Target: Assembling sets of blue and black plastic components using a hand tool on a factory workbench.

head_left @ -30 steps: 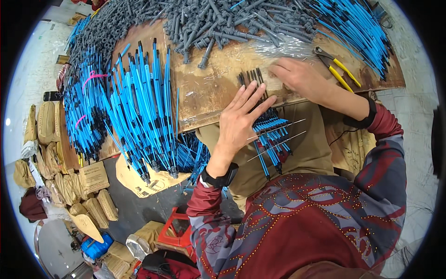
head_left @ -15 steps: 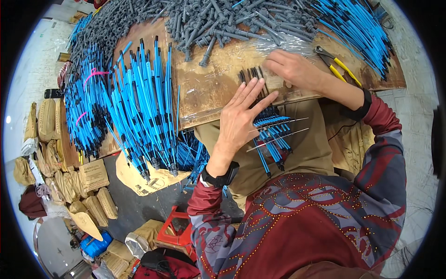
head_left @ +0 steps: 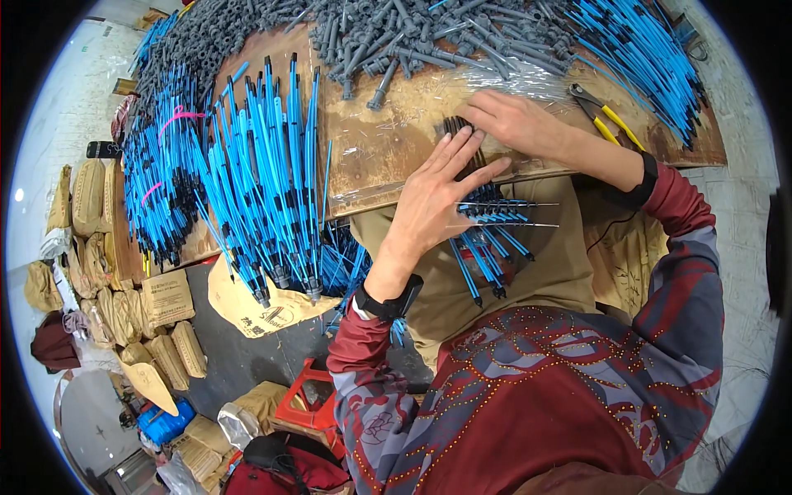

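Note:
My left hand (head_left: 433,194) lies across a row of thin blue rods (head_left: 464,268) with black ends at the table's near edge. Its fingers are stretched out flat and the thumb stands apart. Beyond its fingertips the dark upper ends (head_left: 456,124) of the rods stick out over the wood. My right hand (head_left: 520,124) is bent over beside those ends, its fingers curled and touching them. Whatever its fingertips pinch is hidden. Below my left hand, thin metal wires (head_left: 528,224) run crosswise over the rods, whose lower ends hang over my lap.
Cutting pliers (head_left: 606,115) with yellow handles lie right of my right hand. Grey plastic bolt-like parts (head_left: 429,41) are heaped at the back. Thin clear strips (head_left: 520,78) lie before them. More blue rods (head_left: 264,173) are piled left, others (head_left: 643,66) far right. A red stool (head_left: 305,396) stands below.
My right hand has moved slightly left, onto the dark rod ends. My left hand has shifted a little to the right in the picture, staying flat on the rods.

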`<action>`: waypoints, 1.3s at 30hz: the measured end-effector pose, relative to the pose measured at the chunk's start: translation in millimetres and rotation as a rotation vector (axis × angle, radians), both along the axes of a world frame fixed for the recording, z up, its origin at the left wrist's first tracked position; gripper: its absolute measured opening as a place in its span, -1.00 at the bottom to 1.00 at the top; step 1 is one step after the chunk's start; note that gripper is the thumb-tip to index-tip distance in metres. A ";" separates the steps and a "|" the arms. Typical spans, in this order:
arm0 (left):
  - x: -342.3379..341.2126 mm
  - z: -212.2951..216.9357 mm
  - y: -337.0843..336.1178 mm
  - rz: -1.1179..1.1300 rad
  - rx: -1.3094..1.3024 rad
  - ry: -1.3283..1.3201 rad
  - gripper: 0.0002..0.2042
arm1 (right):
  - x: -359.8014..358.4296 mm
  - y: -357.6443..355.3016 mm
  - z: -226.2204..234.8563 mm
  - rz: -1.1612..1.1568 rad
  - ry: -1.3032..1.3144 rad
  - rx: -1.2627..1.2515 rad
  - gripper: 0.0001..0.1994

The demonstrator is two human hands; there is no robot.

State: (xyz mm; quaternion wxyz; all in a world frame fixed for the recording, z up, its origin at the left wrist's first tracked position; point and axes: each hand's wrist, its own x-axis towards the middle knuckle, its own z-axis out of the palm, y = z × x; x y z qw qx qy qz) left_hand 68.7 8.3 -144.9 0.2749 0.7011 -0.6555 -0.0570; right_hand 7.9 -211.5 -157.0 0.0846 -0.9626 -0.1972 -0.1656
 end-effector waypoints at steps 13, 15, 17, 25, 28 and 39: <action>5.8 -2.2 -2.6 -0.047 0.019 -0.022 -0.06 | -8.9 -14.6 24.9 -0.039 0.114 -0.192 -0.76; 5.7 -2.4 -2.2 -0.051 0.010 -0.026 -0.06 | -5.9 -13.0 25.6 -0.013 0.123 -0.199 -0.76; 4.9 -1.9 -2.0 -0.048 0.009 -0.024 -0.07 | -1.6 -7.8 23.0 0.017 0.137 -0.103 -0.75; 4.7 -6.6 -0.3 -0.035 0.011 -0.041 -0.14 | -41.2 -11.9 62.7 0.129 0.198 0.319 -0.45; 5.1 -16.0 -0.2 -0.056 -0.101 0.038 -0.27 | -69.3 23.4 53.6 0.191 0.449 0.621 -0.44; -40.9 35.4 -2.2 0.010 -0.168 0.437 -0.61 | -104.1 67.5 93.2 0.105 0.050 0.998 -0.62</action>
